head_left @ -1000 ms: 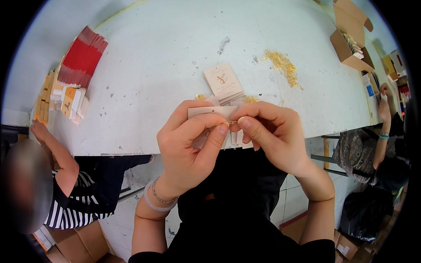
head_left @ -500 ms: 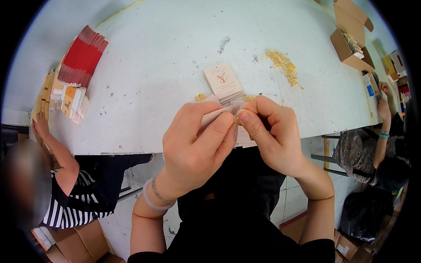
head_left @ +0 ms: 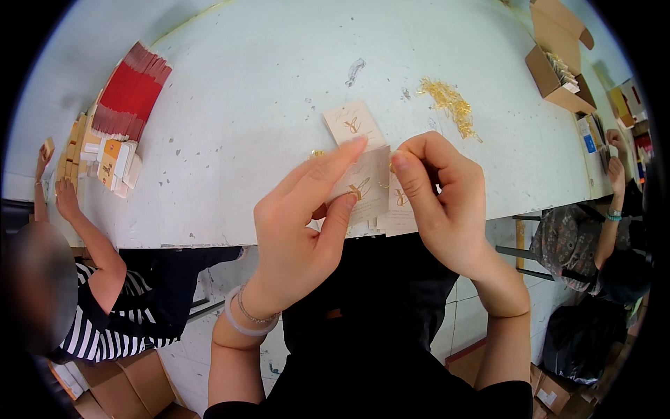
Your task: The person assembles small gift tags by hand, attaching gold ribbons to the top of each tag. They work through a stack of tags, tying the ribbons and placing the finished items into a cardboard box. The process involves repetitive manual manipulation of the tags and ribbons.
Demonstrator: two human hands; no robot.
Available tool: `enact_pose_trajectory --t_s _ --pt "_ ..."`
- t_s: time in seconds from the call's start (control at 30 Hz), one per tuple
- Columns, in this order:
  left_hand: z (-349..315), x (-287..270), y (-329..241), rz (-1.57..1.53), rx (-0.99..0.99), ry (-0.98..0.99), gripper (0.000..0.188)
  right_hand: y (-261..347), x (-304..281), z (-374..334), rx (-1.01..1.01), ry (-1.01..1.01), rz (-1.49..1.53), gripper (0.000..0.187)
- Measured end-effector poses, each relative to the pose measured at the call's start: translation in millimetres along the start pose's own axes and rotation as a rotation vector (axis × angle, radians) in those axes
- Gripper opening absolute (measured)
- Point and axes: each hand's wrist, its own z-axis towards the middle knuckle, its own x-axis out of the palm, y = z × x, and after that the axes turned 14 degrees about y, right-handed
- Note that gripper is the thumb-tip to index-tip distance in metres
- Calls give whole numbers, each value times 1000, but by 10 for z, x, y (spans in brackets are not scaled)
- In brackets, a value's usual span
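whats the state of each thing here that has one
left hand: gripping card
card: held, printed side visible
right hand: pinching gold piece
gold piece: pinched, partly hidden
gold heap: loose, spread out
box: open, flap raised
red packets: overlapping
table: scuffed

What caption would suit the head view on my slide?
Left hand holds a printed card; right hand pinches a small gold-coloured piece.

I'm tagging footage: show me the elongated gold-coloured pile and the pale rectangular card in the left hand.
Elongated gold-coloured pile point(head_left: 452, 106): head view, middle of its spread.
Pale rectangular card point(head_left: 374, 174): head view, printed face.
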Motion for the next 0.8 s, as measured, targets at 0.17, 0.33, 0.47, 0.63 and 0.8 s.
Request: enact_pose_trajectory --t_s 0.17,0.33,0.47,0.63,0.8 --pt "-52 71 -74 93 -46 -88 27 40 42 42 -103 -23 -233 15" --pt "-73 71 -41 158 3 -111 25 -8 62 69 -163 -93 -292 15" --pt "-82 57 -8 181 31 -116 25 23 61 71 -133 -67 -313 15" --pt "-69 60 -8 197 41 -121 24 25 77 76 -149 -67 -360 15" --pt "-106 52 4 325 118 -89 27 -6 89 141 -204 -131 -389 13"
